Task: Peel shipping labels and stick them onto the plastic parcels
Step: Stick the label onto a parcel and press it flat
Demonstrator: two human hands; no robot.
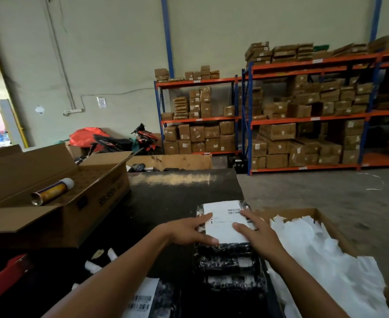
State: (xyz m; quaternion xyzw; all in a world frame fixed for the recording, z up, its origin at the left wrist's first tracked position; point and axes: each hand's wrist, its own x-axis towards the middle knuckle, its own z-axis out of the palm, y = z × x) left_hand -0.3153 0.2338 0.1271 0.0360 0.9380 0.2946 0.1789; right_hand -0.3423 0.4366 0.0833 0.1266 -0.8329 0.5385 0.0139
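Both hands lie flat with straight, spread fingers on a white shipping label [225, 222] that sits on the top parcel [225, 247] of a stack of black plastic parcels on the dark surface [166, 203], right in front of the person. The left hand [189, 230] presses the label's left edge and the right hand [254, 228] its right edge and near corner; neither pinches anything. The step in hand looks like smoothing the label down. To do it well, the palms should probably sweep from the middle outward so no air or crease gets trapped on the soft plastic, and the corners want a firm rub, since a slick bag may let them lift. The barcode near the far right corner should stay flat and unwrinkled. As for containers, a cardboard box [303, 213] just right of the stack holds a heap of torn white backing paper [326, 255]. A large open carton [58, 203] to the left holds a spray can [51, 191] lying on its side. More labels [140, 299] with barcodes lie at the near edge, by the left forearm.
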